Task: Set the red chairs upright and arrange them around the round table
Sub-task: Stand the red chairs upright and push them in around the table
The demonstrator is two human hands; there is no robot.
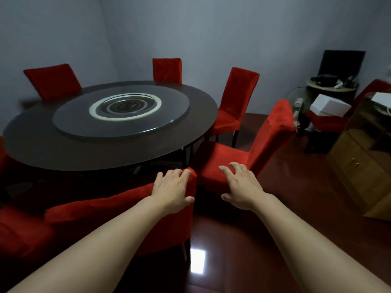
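Note:
A dark round table point(42, 149) with a glass turntable point(120, 111) fills the left half of the view. Upright red chairs stand round it: three at the far side point(51, 81) point(167, 69) point(237, 98) and one at the right point(273, 127), seat turned toward the table. The nearest red chair point(118, 206) stands with its back to me. My left hand point(171, 187) grips the right top corner of that backrest, fingers over the top and thumb on the near face. My right hand point(243, 185) hovers with spread fingers over the right chair's seat corner.
More red fabric point(19, 233) shows at the lower left. A wooden cabinet point(359, 166) lines the right wall. Behind it are a standing fan point(300, 106), white boxes point(330, 106) on another red chair, and a black screen point(342, 62). Glossy red-brown floor point(275, 229) lies to my right.

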